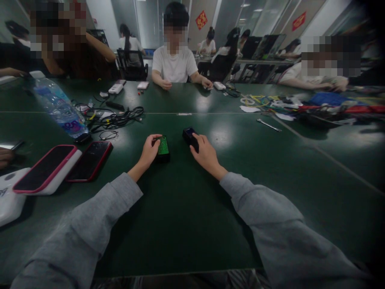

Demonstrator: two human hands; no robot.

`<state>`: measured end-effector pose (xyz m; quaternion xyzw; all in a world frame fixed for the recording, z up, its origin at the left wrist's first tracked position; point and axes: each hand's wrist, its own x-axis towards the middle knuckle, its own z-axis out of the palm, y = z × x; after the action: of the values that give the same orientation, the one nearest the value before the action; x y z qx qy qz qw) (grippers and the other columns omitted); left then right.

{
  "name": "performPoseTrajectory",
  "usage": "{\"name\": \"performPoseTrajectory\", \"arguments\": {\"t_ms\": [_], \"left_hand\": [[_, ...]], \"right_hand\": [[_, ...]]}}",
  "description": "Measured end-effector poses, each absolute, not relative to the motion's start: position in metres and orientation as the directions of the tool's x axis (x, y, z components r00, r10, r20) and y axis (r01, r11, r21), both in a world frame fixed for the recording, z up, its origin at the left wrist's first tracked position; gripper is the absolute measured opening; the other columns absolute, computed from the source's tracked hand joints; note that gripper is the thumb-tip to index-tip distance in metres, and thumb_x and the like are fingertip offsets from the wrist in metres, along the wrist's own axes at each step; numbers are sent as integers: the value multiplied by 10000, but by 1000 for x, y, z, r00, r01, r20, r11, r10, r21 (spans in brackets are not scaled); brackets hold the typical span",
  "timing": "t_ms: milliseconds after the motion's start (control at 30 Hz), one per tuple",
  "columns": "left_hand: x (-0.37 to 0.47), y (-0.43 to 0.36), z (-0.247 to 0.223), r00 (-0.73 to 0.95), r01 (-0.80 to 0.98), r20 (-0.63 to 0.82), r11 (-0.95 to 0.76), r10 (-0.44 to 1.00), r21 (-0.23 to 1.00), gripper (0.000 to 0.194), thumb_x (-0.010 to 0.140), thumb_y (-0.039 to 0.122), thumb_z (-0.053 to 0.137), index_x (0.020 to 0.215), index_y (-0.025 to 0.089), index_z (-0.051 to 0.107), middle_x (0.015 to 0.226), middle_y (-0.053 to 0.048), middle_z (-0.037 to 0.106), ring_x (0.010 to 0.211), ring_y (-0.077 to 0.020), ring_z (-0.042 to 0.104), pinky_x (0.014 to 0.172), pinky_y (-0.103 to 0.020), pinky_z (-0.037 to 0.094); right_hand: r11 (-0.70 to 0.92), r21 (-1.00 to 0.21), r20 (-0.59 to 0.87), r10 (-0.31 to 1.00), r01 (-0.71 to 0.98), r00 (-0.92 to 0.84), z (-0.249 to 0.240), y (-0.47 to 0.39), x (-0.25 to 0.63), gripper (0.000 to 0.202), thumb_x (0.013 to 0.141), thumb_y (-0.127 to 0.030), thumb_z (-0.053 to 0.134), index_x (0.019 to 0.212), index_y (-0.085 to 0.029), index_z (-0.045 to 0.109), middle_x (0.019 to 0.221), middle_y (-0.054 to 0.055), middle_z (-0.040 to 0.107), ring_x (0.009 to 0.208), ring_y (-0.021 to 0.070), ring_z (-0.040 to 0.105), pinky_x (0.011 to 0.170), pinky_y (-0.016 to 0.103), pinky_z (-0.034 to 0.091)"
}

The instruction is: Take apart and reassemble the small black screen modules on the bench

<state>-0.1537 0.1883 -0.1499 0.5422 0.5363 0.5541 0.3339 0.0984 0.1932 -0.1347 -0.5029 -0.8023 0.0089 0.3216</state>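
Observation:
My left hand [150, 150] grips the left edge of a black casing with a green circuit board [163, 146] showing in it. The thumb and fingers close over its side. To the right, my right hand [206, 152] is wrapped round a small black device [189, 134] with a dark screen at its far end. The two pieces rest on the green table, a short gap apart. The hand hides much of the black device.
A water bottle [60, 106] leans at the left, near phones [90, 160] and black cables [120, 119]. A wrench [269, 125] lies at the right, before a pile of cables [319, 105]. Across the green table [180, 228] sits a person in white [175, 64].

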Motion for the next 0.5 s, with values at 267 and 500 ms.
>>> {"name": "performPoseTrajectory", "arguments": {"t_ms": [267, 500], "left_hand": [[-154, 189, -151, -198, 187, 238, -201, 951, 962, 215, 920, 197, 534, 1107, 216, 638, 1131, -74, 630, 1090, -214, 595, 963, -405, 514], [-155, 191, -155, -190, 186, 232, -197, 954, 963, 234, 923, 231, 539, 1136, 212, 635, 1152, -80, 628, 1089, -209, 599, 968, -403, 508]], "right_hand": [[463, -447, 723, 691, 766, 4, -125, 208, 123, 527, 961, -326, 461, 1470, -227, 366, 1438, 152, 410, 1330, 338, 439, 1055, 572, 464], [353, -537, 619, 782, 766, 74, -149, 232, 139, 499, 888, -288, 541, 1369, -158, 506, 1298, 171, 522, 1163, 318, 564, 993, 551, 499]]}}
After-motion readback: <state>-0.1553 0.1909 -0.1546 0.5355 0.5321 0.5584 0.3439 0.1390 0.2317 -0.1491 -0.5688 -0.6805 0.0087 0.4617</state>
